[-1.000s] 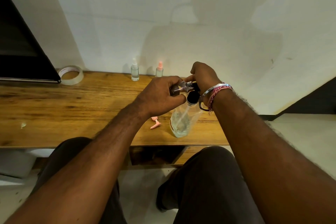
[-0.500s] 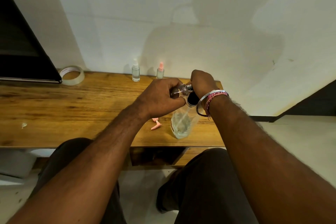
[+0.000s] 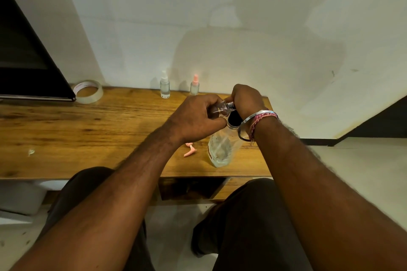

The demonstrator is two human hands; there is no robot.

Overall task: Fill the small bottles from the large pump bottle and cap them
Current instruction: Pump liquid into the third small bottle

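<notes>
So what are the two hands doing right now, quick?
Left hand: closed around a small clear bottle, held tipped sideways.
Right hand: closed at that bottle's neck end; what it grips is hidden.

Three small bottles point(image 3: 165, 84), one large bottle point(image 3: 221, 148), one tape roll point(image 3: 89, 91), two hands point(image 3: 196, 117).

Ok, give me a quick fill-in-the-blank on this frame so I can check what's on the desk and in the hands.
1. The left hand holds a small clear bottle lying on its ____.
2. By the wall stand two capped small bottles: one with a white cap, one with a ____ cap.
3. The roll of clear tape lies at the desk's far ____ side.
4. The large pump bottle stands below the right hand, its black collar ____.

Missing words: side; pink; left; open
</notes>
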